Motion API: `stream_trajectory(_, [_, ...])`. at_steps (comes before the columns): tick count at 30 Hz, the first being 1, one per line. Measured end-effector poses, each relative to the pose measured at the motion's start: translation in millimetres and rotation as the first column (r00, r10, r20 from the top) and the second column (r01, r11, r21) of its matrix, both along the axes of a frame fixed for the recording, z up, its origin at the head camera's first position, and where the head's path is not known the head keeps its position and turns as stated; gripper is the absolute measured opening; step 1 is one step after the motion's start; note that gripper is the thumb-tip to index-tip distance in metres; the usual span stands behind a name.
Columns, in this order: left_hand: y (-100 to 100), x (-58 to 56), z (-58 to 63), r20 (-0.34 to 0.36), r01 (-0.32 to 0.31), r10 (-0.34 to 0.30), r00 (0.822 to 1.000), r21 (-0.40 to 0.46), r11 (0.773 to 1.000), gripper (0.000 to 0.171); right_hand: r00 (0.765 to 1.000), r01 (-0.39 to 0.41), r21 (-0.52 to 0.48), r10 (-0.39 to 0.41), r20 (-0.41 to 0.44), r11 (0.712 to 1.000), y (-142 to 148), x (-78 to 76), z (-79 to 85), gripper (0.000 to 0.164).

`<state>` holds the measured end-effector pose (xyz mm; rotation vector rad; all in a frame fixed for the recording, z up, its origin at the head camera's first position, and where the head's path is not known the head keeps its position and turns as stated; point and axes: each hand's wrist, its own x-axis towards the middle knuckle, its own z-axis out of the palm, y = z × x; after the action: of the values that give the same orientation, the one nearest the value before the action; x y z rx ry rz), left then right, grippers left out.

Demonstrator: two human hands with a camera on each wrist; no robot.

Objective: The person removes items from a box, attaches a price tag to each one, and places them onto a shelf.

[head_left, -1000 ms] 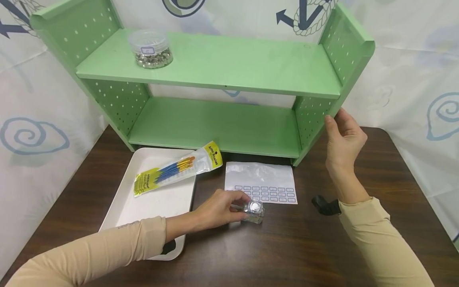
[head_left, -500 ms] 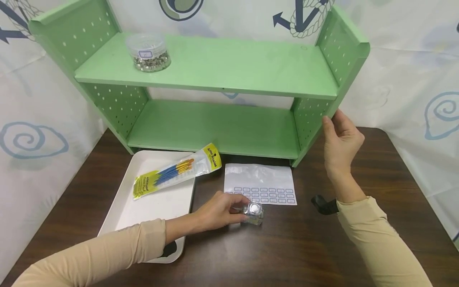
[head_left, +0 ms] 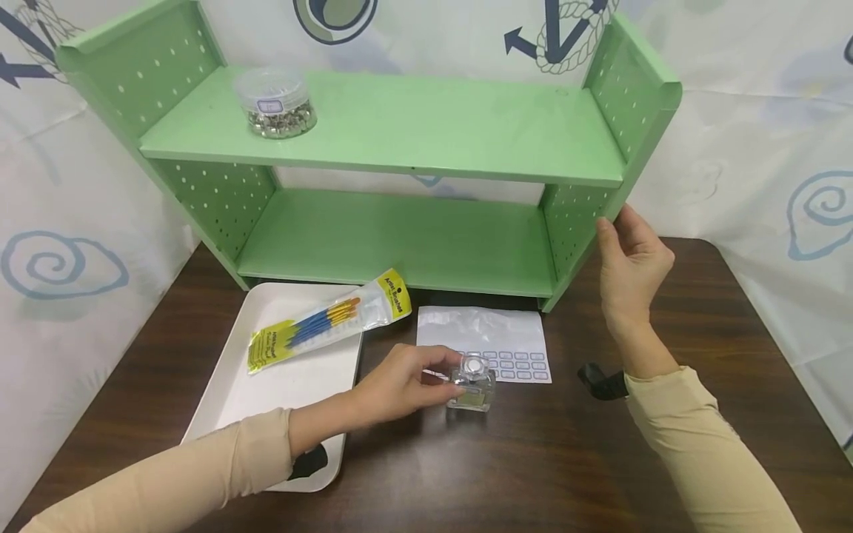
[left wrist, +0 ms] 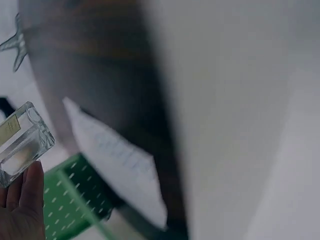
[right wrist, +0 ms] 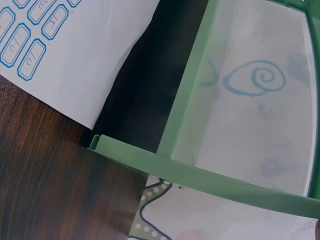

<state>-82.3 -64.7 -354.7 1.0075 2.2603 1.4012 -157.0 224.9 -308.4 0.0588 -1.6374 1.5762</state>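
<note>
My left hand (head_left: 400,389) pinches a small clear glass perfume bottle (head_left: 472,396) between thumb and fingers, over the front part of the table. In the left wrist view the square perfume bottle (left wrist: 25,142) shows a pale label, and part of the left hand (left wrist: 22,215) is seen below it. My right hand (head_left: 633,270) grips the right side panel of the green two-tier shelf (head_left: 400,240), thumb at its front edge and fingers partly hidden behind it. A sheet of numbered labels (head_left: 500,333) lies on the table behind the bottle, partly covered by it.
A round clear jar of small metal pieces (head_left: 280,111) stands on the upper shelf, at the left. On the left, a white tray (head_left: 233,400) bears a pack of artist brushes (head_left: 326,322) that juts over its right rim. A patterned cloth (head_left: 746,163) hangs behind.
The perfume bottle has turned in my left hand's grip, so more of its front and label faces the head camera. My right hand keeps its hold on the shelf.
</note>
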Motion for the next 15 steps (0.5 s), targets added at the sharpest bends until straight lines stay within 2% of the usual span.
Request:
stream_trajectory(5, [-3, -9.3, 29.2, 0.005, -0.059, 0.059, 0.998, 0.086, 0.995, 0.028, 1.0, 0.012, 0.028, -0.012, -0.008, 1.0, 0, -1.8, 3.2, 0.027])
stream_trajectory(8, [-6, -15.2, 47.6, 0.012, -0.104, 0.103, 0.995, 0.135, 0.985, 0.03, 1.0, -0.006, -0.008, 0.006, 0.001, 1.0, 1, -1.9, 4.6, 0.025])
stream_trajectory(12, [-11, -23.4, 69.1, -0.046, -0.154, 0.165, 0.985, 0.177, 0.972, 0.029, 0.999, -0.011, -0.039, 0.012, 0.034, 0.999, 0, 0.8, 3.8, 0.024])
stream_trajectory(15, [-14, -30.6, 85.6, -0.085, -0.193, 0.214, 0.973, 0.206, 0.959, 0.028, 0.999, 0.002, -0.021, -0.001, 0.045, 1.0, 1, 2.4, 2.5, 0.025])
